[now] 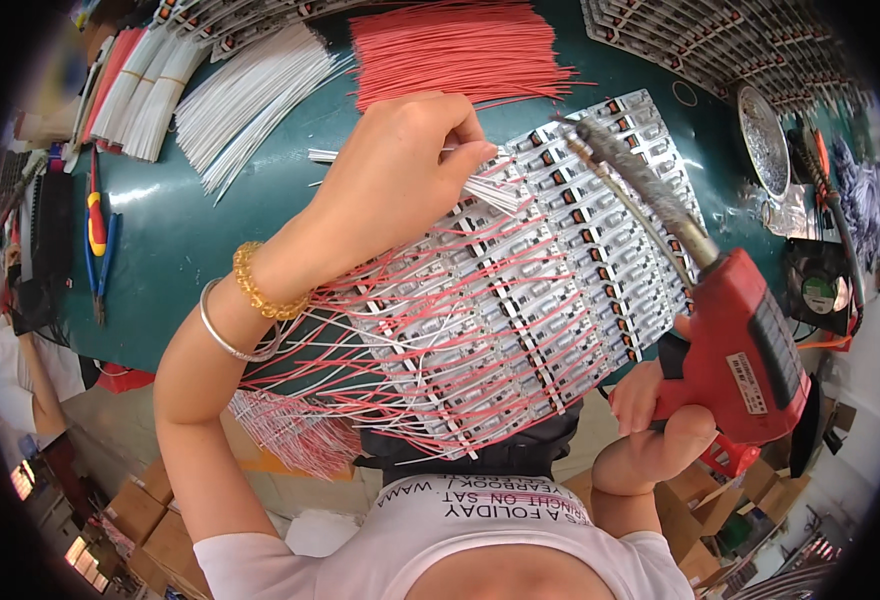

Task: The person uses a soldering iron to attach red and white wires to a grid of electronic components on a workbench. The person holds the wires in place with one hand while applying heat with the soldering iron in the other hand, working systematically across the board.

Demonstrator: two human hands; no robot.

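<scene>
My left hand (405, 170) is closed in a pinch around a small bundle of white wires (492, 192), held just above a panel of circuit boards (610, 270). Rows of small components cover the panel, and many red and white wires (400, 330) trail off its left part. My right hand (655, 405) grips the handle of a red soldering gun (735, 340). Its long metal barrel (640, 180) reaches up and left over the panel, with the tip near the upper rows, apart from the left hand. Whether the tip touches a board I cannot tell.
A pile of red wires (460, 50) and a pile of white wires (255, 100) lie at the back of the green table (150, 270). Pliers (98, 240) rest at left. A metal dish (763, 140) and a small fan (818, 288) stand at right. Cardboard boxes (165, 540) sit below.
</scene>
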